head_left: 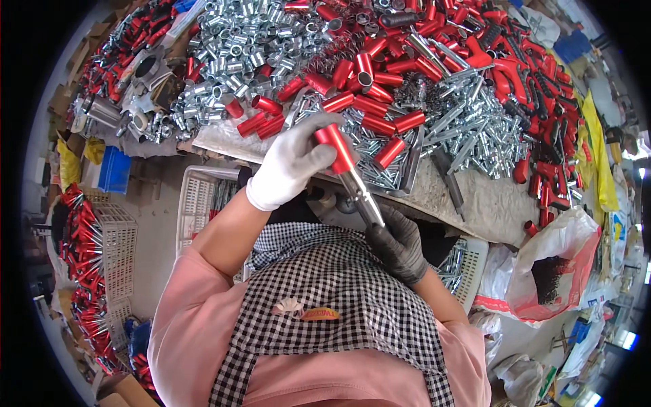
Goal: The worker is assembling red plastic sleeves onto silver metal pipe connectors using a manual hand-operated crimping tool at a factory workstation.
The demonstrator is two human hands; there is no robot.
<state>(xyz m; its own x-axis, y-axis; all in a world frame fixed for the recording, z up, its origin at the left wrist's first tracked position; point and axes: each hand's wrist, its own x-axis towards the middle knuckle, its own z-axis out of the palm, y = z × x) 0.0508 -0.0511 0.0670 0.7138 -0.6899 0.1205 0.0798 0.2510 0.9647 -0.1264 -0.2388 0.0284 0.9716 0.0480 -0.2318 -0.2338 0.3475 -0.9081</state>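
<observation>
Between my hands a silver metal tube slants down to the right, with a shiny red metal sleeve around its upper end. My left hand, in a white glove, is closed around the red sleeve. In a dark grey glove, my right hand grips the lower end of the silver tube. Small holes or marks show along the tube's side. Loose red sleeves lie on the workbench just beyond my hands, beside a heap of thin metal pins.
Silver metal rings pile up at the back left of the bench. Red and black handles are heaped at the right. A dark flat bar lies near the front edge. Plastic crates stand below, with a white sack at right.
</observation>
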